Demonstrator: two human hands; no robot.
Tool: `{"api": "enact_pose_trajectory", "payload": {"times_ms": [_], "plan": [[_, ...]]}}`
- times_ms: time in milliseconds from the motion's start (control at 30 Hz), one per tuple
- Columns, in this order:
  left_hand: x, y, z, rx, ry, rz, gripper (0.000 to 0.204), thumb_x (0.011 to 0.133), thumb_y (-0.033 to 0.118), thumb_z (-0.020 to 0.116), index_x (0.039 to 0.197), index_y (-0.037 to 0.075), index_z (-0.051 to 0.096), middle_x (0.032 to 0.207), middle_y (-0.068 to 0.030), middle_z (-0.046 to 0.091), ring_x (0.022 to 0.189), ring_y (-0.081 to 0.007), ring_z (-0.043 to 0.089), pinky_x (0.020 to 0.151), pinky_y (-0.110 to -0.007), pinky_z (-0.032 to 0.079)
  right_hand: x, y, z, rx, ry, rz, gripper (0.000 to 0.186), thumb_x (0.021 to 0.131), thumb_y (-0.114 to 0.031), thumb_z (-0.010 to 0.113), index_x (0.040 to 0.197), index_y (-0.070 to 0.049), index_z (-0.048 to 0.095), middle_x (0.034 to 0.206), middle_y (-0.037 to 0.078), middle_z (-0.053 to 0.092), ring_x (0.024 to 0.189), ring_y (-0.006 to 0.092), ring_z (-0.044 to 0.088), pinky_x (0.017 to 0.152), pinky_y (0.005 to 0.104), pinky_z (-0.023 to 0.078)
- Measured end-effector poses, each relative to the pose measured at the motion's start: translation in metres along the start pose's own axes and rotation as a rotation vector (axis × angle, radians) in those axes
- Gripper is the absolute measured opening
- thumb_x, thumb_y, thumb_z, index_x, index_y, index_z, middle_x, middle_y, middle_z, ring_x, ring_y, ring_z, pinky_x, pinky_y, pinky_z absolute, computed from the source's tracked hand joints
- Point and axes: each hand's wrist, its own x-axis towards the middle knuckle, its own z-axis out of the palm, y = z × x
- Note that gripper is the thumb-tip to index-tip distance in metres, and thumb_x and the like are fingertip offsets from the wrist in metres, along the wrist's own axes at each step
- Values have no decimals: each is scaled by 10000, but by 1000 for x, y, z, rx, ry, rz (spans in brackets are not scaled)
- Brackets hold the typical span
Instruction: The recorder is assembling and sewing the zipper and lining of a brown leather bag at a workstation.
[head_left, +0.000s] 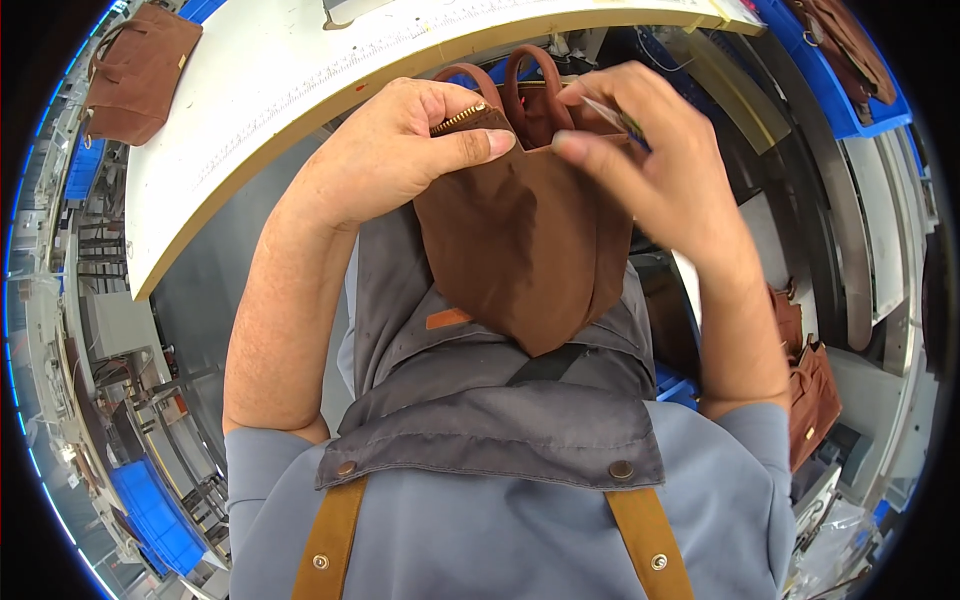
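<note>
A brown handbag [520,250] with two rounded handles [535,85] rests upright on my lap, its mouth partly open. My left hand [415,145] pinches its top edge at the left, thumb on the outside, beside the end of a brass-toothed zipper [460,118]. At the bag's right side, my right hand [660,150] is curled and slightly blurred. Between its fingers shows a small, thin, pale pointed tool [604,112], whose kind I cannot make out. The thumb and fingertips are close to the right handle and the rim. The bag's inside is mostly hidden.
Ahead curves a white worktable [240,120] with a printed ruler edge. Another brown handbag [145,70] sits at its left end. A blue bin [850,70] with brown bags stands at far right. More brown bags [815,400] are low at my right. A blue crate [155,515] is at lower left.
</note>
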Motion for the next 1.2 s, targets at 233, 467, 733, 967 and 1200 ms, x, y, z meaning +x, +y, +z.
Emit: {"api": "enact_pose_trajectory", "payload": {"times_ms": [233, 467, 733, 967, 1200], "plan": [[-3, -3, 5, -41, 38, -125, 241, 950, 207, 677, 1056, -3, 730, 920, -12, 715, 849, -69, 610, 811, -243, 469, -37, -38, 38, -34, 230, 170, 314, 883, -35, 686, 1190, -15, 624, 938, 123, 600, 777, 276, 642, 638, 369, 519], [-12, 2, 15, -74, 129, -121, 239, 947, 191, 679, 1056, -17, 721, 953, -33, 729, 880, -79, 629, 849, -246, 469, -44, -40, 38, 27, 199, 238, 334, 885, -40, 695, 1212, 2, 639, 911, 114, 598, 730, 244, 620, 623, 343, 508], [-17, 5, 23, -50, 176, -106, 224, 948, 175, 680, 1037, -26, 720, 915, -21, 719, 859, -64, 611, 828, -236, 459, -42, -45, 38, 2, 213, 264, 335, 884, -19, 685, 1213, 21, 637, 903, 117, 593, 719, 246, 615, 612, 342, 502], [-17, 7, 25, -166, 184, -62, 211, 956, 166, 673, 1012, -32, 717, 888, -22, 713, 823, -60, 602, 788, -226, 463, -43, -31, 56, 53, 342, 142, 271, 891, -15, 677, 1156, 26, 639, 927, 126, 606, 743, 264, 613, 631, 351, 501], [-17, 9, 26, -170, 175, -56, 200, 956, 160, 672, 998, -30, 715, 885, -13, 707, 831, -56, 600, 795, -232, 470, -49, -24, 68, 303, 452, 193, 162, 946, -63, 650, 1082, 21, 624, 949, 96, 627, 806, 200, 587, 715, 298, 479]]}}
